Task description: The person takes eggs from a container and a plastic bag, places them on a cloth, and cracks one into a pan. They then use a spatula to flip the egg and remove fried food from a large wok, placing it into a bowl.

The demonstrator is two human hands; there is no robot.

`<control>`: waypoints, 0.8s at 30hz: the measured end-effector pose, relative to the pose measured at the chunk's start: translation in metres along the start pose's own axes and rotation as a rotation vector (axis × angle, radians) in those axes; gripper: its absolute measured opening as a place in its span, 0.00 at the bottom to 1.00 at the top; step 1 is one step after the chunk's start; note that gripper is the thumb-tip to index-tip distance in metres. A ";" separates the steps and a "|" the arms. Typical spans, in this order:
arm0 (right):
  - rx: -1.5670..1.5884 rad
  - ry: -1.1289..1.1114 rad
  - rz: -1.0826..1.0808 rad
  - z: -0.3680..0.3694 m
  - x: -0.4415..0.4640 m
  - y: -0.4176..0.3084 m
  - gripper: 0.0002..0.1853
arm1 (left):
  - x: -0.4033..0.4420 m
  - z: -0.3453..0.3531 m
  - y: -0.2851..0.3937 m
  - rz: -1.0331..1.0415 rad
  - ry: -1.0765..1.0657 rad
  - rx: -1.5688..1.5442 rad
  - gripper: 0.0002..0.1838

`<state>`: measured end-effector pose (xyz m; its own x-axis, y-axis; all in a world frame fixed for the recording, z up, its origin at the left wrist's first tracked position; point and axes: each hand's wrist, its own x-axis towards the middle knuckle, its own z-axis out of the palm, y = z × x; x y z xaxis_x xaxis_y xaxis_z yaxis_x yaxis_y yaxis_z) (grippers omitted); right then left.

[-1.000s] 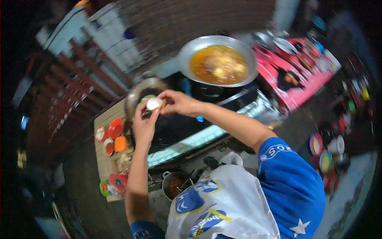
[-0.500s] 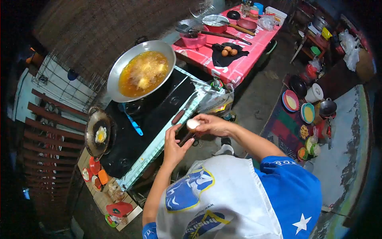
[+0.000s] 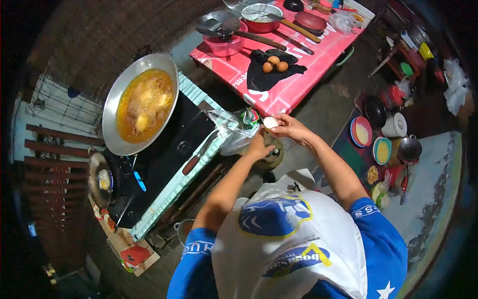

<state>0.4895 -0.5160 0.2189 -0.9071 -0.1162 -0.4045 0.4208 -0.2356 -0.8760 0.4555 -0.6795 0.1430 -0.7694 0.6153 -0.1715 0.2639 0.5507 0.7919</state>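
Observation:
My right hand (image 3: 293, 128) is closed on an eggshell (image 3: 270, 122) whose white inside faces up. Close beside it, my left hand (image 3: 258, 148) is near a plastic bag (image 3: 234, 130) at the stove's right corner; whether its fingers hold anything is hard to make out. A small pan (image 3: 94, 172) on the stove's left burner holds a cracked egg (image 3: 104, 180). In the large wok (image 3: 111, 118), pieces of food fry in bubbling oil (image 3: 130, 112). Brown eggs (image 3: 274, 60) rest on a black cloth (image 3: 259, 76).
A pink-covered table (image 3: 279, 97) carries bowls and long-handled utensils. On the stove (image 3: 167, 149) lie a blue-handled tool (image 3: 139, 181) and a knife (image 3: 191, 164). A gas cylinder (image 3: 274, 157) stands below my hands. Bowls, a white bucket (image 3: 395, 125) and pans sit on a mat at right.
Both hands have moved with the shell from over the small pan, rightwards past the stove's front edge to the plastic bag. The view has turned right, showing more of the table.

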 end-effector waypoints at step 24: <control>-1.295 0.192 0.199 0.020 0.089 0.068 0.14 | -0.072 -0.033 0.029 -0.029 0.080 -0.167 0.08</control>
<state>0.4375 -0.5615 0.1287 -0.8628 0.1216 -0.4907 0.3327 0.8674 -0.3699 0.4997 -0.7268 0.1972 -0.8211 0.5497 -0.1540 0.1452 0.4620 0.8749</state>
